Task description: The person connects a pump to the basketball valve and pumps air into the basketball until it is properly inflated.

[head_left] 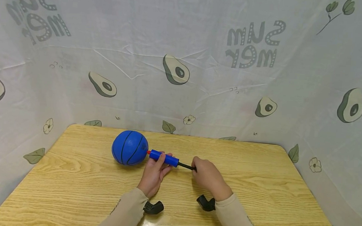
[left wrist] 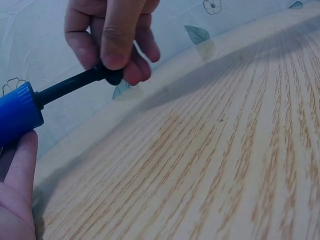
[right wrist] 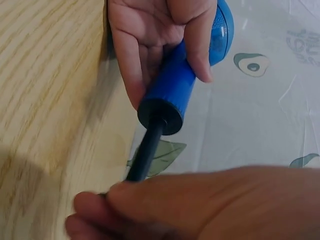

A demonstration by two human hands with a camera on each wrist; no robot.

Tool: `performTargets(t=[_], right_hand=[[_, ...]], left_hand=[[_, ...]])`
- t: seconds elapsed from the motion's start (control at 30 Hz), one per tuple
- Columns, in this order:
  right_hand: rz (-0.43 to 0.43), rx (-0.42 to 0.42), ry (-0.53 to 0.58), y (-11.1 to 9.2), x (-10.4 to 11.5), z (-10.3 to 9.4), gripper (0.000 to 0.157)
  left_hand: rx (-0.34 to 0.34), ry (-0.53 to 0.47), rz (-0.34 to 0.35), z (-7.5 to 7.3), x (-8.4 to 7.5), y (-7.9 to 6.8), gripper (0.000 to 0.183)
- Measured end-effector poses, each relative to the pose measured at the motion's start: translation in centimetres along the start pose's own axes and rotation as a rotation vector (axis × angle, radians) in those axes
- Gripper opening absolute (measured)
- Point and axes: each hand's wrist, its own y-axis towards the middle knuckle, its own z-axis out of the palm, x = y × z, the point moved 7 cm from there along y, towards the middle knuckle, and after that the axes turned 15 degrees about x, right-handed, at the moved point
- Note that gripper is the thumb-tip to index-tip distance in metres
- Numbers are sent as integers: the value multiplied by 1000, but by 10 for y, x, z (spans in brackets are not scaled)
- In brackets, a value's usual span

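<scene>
**No steadying hold is seen on the round blue ball with black seam lines (head_left: 130,148)**

The ball is touched by neither hand; it is seen left of centre, toward the far edge of the wood-grained bench (head_left: 78,179), by which it appears to be supported. If the thin black rod (head_left: 186,166) is pushed hard, the ball could be rolled or twisted away, since nothing is braced against its far side, and the small red tip (head_left: 149,152) could be bent or pulled loose. The tip is set against the ball, but whether a needle is seated inside cannot be told. Binding is also judged possible: the rod is held only at its end, so it could be forced sideways by an off-line push. Were the hold beneath loosened, the blue cylindrical pump barrel (head_left: 171,160) could be slid through the fingers.

The barrel is grasped by the left hand (head_left: 153,174), whose palm is turned upward, with the thumb laid over the top and fingers curled underneath. The rod's dark end is pinched by the right hand (head_left: 207,173), back uppermost, fingers bent. A length of rod is exposed between them. Both forearms, covered by beige sleeves (head_left: 127,210), are angled inward.
</scene>
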Motion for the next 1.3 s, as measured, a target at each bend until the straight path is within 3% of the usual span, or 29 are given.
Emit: performTargets(t=[0.27, 0.37, 0.87, 1.1, 1.3], right_hand=[[-205, -49, -41, 4, 19, 3, 9], [-238, -68, -52, 4, 23, 3, 9], [4, 10, 24, 1, 2, 4, 8], [163, 77, 59, -8, -14, 2, 8], [169, 97, 44, -10, -13, 0, 6]], left_hand=[[-8, 0, -13, -1, 2, 1, 59], [-3, 8, -13, -1, 2, 1, 60], [2, -12, -18, 1, 2, 1, 61], [-3, -17, -10, 1, 2, 1, 60], [-7, -25, -3, 0, 1, 1, 58]])
